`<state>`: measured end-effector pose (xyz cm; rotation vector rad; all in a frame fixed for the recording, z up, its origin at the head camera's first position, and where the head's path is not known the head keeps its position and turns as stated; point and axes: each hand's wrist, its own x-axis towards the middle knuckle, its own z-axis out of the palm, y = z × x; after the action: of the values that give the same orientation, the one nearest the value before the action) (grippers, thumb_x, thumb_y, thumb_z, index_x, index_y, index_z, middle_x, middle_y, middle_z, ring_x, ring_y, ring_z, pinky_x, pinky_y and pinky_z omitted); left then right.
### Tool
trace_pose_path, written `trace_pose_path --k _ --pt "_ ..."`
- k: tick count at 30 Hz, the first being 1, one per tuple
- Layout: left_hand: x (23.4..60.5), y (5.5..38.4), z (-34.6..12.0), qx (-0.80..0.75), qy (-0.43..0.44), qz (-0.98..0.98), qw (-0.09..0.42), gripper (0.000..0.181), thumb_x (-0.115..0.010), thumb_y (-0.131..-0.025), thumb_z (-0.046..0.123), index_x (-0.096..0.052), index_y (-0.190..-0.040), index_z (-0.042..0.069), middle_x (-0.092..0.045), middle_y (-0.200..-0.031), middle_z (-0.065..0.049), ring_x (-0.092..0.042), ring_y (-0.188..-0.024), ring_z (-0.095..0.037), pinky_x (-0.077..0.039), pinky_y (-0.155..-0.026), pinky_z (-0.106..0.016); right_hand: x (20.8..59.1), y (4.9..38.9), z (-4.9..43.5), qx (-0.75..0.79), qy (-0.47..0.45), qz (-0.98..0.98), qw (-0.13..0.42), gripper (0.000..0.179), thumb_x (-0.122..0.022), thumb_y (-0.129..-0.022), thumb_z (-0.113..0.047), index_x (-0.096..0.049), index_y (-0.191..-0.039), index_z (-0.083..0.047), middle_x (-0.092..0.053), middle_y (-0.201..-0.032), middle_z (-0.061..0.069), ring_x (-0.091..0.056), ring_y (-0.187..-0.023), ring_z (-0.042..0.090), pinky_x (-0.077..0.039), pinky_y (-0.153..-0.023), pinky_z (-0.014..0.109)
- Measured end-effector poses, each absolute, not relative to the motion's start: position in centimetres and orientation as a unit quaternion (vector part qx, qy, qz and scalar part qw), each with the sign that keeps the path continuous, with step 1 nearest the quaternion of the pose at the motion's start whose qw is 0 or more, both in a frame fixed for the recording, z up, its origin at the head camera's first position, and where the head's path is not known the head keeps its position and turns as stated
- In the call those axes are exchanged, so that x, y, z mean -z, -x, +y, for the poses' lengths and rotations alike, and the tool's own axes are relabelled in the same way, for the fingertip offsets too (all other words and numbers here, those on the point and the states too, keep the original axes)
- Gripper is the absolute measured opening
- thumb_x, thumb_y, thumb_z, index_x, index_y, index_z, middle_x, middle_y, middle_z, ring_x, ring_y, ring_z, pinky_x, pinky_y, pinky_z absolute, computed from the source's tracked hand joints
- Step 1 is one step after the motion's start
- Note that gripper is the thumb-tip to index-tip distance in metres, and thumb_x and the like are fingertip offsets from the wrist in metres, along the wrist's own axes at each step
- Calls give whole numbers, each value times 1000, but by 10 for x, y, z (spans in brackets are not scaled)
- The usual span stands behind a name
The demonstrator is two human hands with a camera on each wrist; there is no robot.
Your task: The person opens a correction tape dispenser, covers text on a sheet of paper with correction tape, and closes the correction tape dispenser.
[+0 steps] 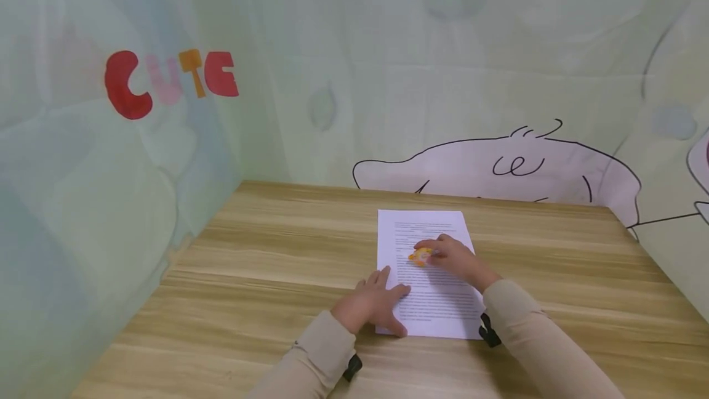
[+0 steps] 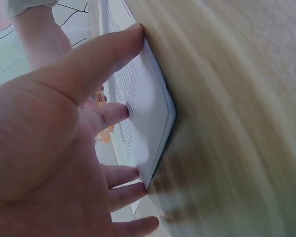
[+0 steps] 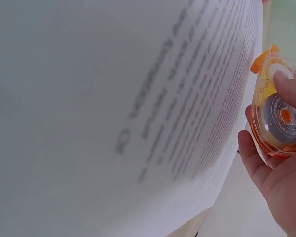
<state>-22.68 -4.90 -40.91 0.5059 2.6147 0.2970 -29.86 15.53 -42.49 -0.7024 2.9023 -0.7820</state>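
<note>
A printed stack of paper (image 1: 437,300) lies on the wooden table, its text in dense lines. With spread fingers my left hand (image 1: 379,303) rests on its left edge; in the left wrist view the thumb and fingertips touch the sheet near a corner. My right hand (image 1: 456,260) holds an orange and clear correction tape (image 3: 278,111) above the upper middle of the page. Thumb on one side and fingers on the other grip its case, and a grey reel shows through. Whether its tip touches the paper I cannot tell.
The wooden table (image 1: 266,251) extends around the paper on all sides. Behind it hangs a pale cloth backdrop (image 1: 310,79) with a cartoon drawing, and coloured letters (image 1: 130,88) are on the left side. A black wrist strap (image 1: 488,330) shows under the right sleeve.
</note>
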Motion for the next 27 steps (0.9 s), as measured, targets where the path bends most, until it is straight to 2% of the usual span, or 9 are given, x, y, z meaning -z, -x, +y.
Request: trace_pose_path --k 3,10,13,19,27 --pt "408 226 -49 -108 -181 949 234 78 -74 -71 47 -40 -139 32 -13 -154 -12 -13 -142 -30 -17 -112 -53 426 298 148 208 250 946 1 34 -62 -85 -10 -63 -117 -21 -52 -88 5 -47 -71 15 -39 -65 27" --pt "405 224 -51 -90 -183 952 228 83 -73 -71 50 -33 -142 33 -13 -155 -11 -14 -142 -28 -18 -112 -52 422 295 134 112 339 928 -110 28 -67 -81 -8 -68 -106 -21 -52 -82 1 -48 -71 14 -44 -65 28" --pt "404 224 -51 -83 -188 952 229 85 -71 -72 52 -30 -144 33 -12 -155 -11 -13 -142 -28 -17 -112 -52 421 296 130 84 360 919 -137 28 -69 -79 -8 -69 -103 -21 -51 -80 1 -46 -69 14 -44 -62 26" --pt "405 223 -50 -75 -202 950 226 84 -69 -73 52 -29 -144 31 -12 -155 -12 -12 -142 -29 -16 -112 -52 419 296 126 44 373 917 -133 31 -69 -78 -6 -69 -104 -23 -50 -80 0 -45 -68 13 -43 -59 24" --pt "404 224 -50 -88 -195 951 224 84 -72 -71 49 -32 -143 31 -13 -154 -13 -13 -141 -29 -17 -113 -50 417 299 123 -21 396 909 -131 32 -67 -80 -8 -68 -107 -24 -51 -85 5 -50 -70 18 -51 -62 30"
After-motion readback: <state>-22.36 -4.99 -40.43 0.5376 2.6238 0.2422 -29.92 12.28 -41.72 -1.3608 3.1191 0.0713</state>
